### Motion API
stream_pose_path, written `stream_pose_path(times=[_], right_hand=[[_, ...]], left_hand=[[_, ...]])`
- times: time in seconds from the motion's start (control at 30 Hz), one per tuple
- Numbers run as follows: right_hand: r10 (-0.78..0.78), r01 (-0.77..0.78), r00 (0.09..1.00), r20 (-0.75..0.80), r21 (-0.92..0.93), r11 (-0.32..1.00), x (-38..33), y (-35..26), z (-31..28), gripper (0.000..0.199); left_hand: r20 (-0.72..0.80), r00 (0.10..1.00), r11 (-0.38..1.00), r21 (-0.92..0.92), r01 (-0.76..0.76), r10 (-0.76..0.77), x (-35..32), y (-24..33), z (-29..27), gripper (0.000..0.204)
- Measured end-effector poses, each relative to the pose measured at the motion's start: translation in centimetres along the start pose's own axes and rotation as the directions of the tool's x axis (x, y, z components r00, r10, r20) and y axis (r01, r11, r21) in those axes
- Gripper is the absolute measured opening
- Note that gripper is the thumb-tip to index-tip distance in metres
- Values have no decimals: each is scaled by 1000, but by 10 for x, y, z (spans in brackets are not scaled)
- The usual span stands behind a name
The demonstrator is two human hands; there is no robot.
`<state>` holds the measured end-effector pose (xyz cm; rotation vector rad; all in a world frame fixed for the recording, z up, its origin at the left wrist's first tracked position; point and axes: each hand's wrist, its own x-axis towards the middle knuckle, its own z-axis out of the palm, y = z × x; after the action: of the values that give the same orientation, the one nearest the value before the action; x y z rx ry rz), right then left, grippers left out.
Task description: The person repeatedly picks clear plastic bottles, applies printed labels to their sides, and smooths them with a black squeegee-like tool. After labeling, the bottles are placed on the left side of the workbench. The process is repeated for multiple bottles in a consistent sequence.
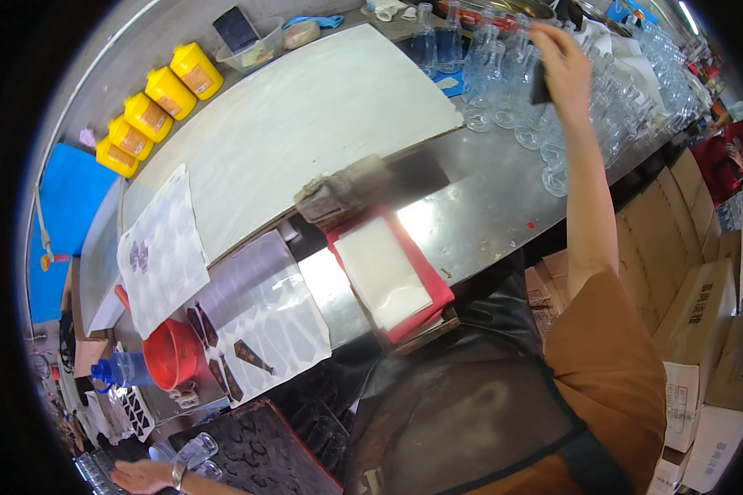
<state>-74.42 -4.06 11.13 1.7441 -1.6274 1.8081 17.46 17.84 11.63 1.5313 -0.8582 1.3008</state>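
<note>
Glass was what we were dealing with: our right hand [563, 62] was stretched way out over the cluster of clear glass bottles [504, 87] at the far side of the steel worktop [479, 223], fingers closed around a small dark object [541, 87]. Couldn't tell what that thing was, it was mostly hidden by the fingers. The bottles stood packed together, upright as far as we could see, running off along the worktop to the right.

Our left hand [144, 476] was down at the bottom-left edge, wearing a wristband, lying flat with fingers loosely spread, just beside a couple more glass pieces [196, 452] near a dark patterned tray [260, 450].

Closer in sat a red tray [425, 276] with a white pad [384, 272] on it, and just beyond that a worn block-like tool [343, 188] at the edge of a big white board [305, 124]. Sheets of decals [248, 318] lay to the left, next to a red bowl [172, 355]. Yellow containers [161, 95] lined the far-left edge.

Our guess: we were mid-reach among the bottles, working on or picking one. Next move would need care, since they're packed tight and easy to knock.
</note>
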Motion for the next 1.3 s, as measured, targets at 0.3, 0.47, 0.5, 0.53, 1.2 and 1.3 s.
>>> stream_pose_path(times=[0.3,0.47,0.5,0.53,1.2,1.3], right_hand=[[260,-91,930,259,-525,846,-20,69,39,35],[184,-76,937,297,-343,936,-41,-37,-13,27],[121,-58,911,393,-169,984,-34,-53,-19,28],[36,-51,879,475,20,998,-28,-68,-21,29],[168,-437,651,740,184,880,-231,-159,61,42],[263,-715,477,839,196,672,-239,-144,60,36]], left_hand=[[516,856,522,-742,420,44,-104,396,9,37],[806,367,347,-547,762,464,-187,466,-42,54],[785,287,358,-531,768,549,-184,483,-50,60],[772,224,338,-493,802,594,-187,491,-55,65],[879,-77,137,13,990,472,-213,480,-100,61],[887,-24,253,-105,962,461,-200,475,-100,56]])
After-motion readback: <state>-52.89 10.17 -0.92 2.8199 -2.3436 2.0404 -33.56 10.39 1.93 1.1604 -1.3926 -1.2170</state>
